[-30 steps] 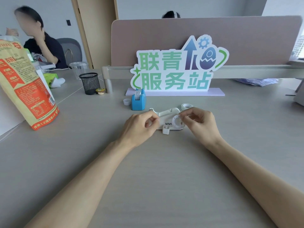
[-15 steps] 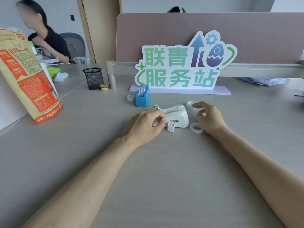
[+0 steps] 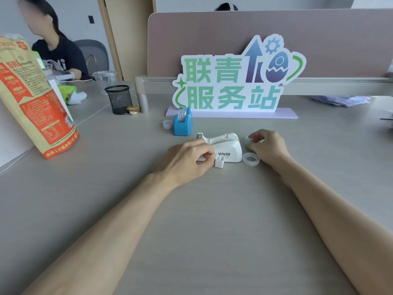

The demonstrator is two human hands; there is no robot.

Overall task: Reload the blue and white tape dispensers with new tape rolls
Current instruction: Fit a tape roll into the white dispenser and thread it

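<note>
— Head view: what changed?

— A clear ring (image 3: pixel 251 159) that was at the white dispenser (image 3: pixel 226 148) a second ago now lies beside it. The right hand (image 3: pixel 268 147) pinches another roll (image 3: pixel 249 141) behind; the left hand (image 3: pixel 190 159) clamps the dispenser's front.

— Meaning?

— Likely old core out, new roll next. The blue dispenser (image 3: pixel 182 124) already carries tape.

Mid-frame: left hand (image 3: pixel 187 159) against white dispenser (image 3: pixel 225 146); right hand (image 3: pixel 269 146) pinching tape roll (image 3: pixel 249 140). Blue dispenser (image 3: pixel 182 122) just above.
</note>
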